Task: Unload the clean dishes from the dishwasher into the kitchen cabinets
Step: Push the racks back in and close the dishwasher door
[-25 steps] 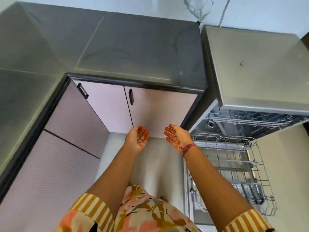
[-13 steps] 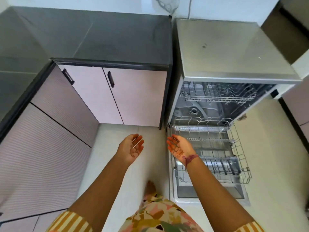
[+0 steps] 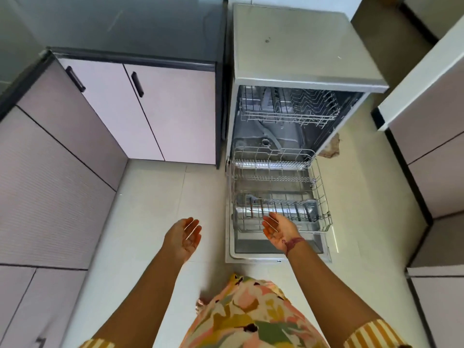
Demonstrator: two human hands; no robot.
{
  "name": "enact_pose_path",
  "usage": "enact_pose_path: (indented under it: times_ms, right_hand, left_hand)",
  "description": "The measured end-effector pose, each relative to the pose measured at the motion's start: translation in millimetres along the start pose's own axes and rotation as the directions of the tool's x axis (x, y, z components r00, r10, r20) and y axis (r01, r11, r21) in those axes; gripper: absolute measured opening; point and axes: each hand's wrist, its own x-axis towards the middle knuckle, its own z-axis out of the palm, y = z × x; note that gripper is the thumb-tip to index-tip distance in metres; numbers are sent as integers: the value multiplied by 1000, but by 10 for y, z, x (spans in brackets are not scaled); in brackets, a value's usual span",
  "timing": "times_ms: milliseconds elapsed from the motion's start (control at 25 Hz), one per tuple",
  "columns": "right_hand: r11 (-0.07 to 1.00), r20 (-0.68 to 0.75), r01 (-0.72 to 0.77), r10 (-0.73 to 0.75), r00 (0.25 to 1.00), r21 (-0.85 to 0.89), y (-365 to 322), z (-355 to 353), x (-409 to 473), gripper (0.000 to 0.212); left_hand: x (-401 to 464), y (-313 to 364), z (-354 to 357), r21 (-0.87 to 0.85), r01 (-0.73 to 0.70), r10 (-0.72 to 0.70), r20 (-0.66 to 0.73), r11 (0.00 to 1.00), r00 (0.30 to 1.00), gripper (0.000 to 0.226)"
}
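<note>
The steel dishwasher (image 3: 301, 46) stands open at the right of the dark counter. Its lower wire rack (image 3: 319, 187) is pulled out over the lowered door and shows no dishes; a grey cutlery basket (image 3: 283, 209) lies in its front part. The upper rack (image 3: 288, 114) sits inside the tub. My left hand (image 3: 184, 237) hangs palm up over the floor, fingers relaxed, holding nothing. My right hand (image 3: 280, 228) is palm up above the rack's front edge, also holding nothing. Two pink cabinet doors (image 3: 175, 116) under the counter are closed.
Pale pink cabinet fronts (image 3: 50, 192) run along the left side, and more cabinets (image 3: 437, 177) line the right. Cream floor tiles (image 3: 155, 192) lie between them. The dark counter (image 3: 130, 23) meets the dishwasher's left side.
The view has swung right and pulled back from the cabinets, bringing the whole dishwasher into sight. Both hands stay palm up and empty, and my right hand now hangs over the lower rack.
</note>
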Motion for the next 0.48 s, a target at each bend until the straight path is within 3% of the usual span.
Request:
enact_pose_path:
  times_ms: [320, 480]
  right_hand:
    - [997, -42, -27, 24, 999, -69, -303, -923, 166, 16]
    - [986, -43, -70, 65, 997, -149, -609, -1396, 393, 15]
  left_hand:
    - [34, -800, 675, 36, 30, -30, 2, 999, 1000, 17]
    - [50, -1270, 1219, -31, 65, -66, -16, 997, 998, 12]
